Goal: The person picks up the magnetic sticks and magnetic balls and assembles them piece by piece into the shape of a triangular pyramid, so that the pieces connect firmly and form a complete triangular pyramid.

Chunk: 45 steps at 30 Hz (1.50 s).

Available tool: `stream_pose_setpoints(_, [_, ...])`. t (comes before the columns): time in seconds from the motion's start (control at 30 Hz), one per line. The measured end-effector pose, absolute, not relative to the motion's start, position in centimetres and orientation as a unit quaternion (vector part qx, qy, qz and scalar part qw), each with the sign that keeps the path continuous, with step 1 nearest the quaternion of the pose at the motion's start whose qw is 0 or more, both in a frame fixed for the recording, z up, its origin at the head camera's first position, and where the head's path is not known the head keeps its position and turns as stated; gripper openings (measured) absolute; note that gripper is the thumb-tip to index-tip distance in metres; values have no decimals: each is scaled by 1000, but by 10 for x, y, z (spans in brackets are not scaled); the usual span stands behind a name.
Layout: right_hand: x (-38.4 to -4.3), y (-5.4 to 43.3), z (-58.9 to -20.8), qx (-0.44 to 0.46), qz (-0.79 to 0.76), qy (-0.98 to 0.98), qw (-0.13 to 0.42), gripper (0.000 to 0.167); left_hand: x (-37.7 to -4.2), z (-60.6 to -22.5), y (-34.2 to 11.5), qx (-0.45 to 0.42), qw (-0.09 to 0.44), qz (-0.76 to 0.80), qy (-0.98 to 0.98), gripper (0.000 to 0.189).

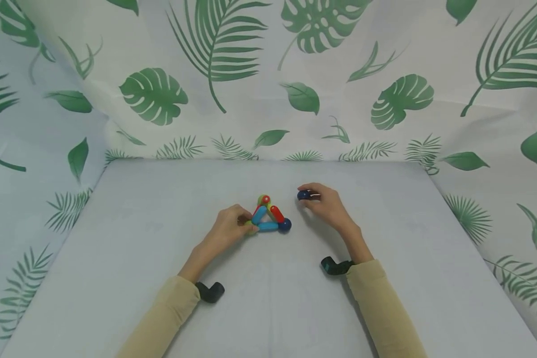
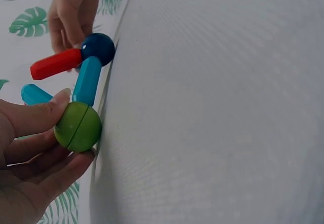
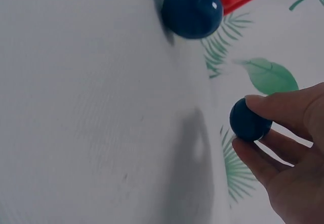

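Note:
A triangular build of coloured rods and balls lies on the table. My left hand (image 1: 229, 224) is at its near left corner, gripping the green ball (image 2: 78, 126) between thumb and fingers. One light blue rod (image 1: 267, 226) runs from there to a dark blue ball (image 1: 285, 225). From that ball a red rod (image 1: 277, 214) slants up, and a second light blue rod (image 1: 260, 214) rises from the green corner. At the far corner is a red-tipped piece (image 1: 266, 199) on green. To the right, my right hand (image 1: 330, 205) pinches a loose dark blue ball (image 3: 250, 121) above the table.
The white table (image 1: 268, 308) spreads around the build, and a leaf-patterned sheet (image 1: 250, 119) rises behind its far edge and along the sides. Black wrist devices (image 1: 211, 293) jut inward from both sleeves.

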State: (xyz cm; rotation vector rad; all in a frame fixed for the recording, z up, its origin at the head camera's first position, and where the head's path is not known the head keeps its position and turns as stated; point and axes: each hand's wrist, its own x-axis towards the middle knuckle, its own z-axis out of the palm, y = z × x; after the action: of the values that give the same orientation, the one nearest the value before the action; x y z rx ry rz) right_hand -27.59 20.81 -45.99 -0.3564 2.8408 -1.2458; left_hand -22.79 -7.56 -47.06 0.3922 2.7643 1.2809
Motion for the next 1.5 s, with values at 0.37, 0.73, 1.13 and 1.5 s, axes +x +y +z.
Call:
stream_pose_setpoints(0.37, [-260,188,-445,-168,-432,886,-23,36,-229,-476,-73,131,43,435,890,25])
stream_pose_setpoints(0.73, [-253,157,-438,-202,-480,854,-4,40,-230,-477,-76,122,45,432,893,25])
stream_pose_setpoints(1.13, [-249,139,-431,-246,-485,839,0,38,-231,-475,-76,140,31,422,895,22])
stream_pose_setpoints(1.5, [-246,137,-430,-267,-471,841,-2,38,-231,-470,-80,137,37,417,898,22])
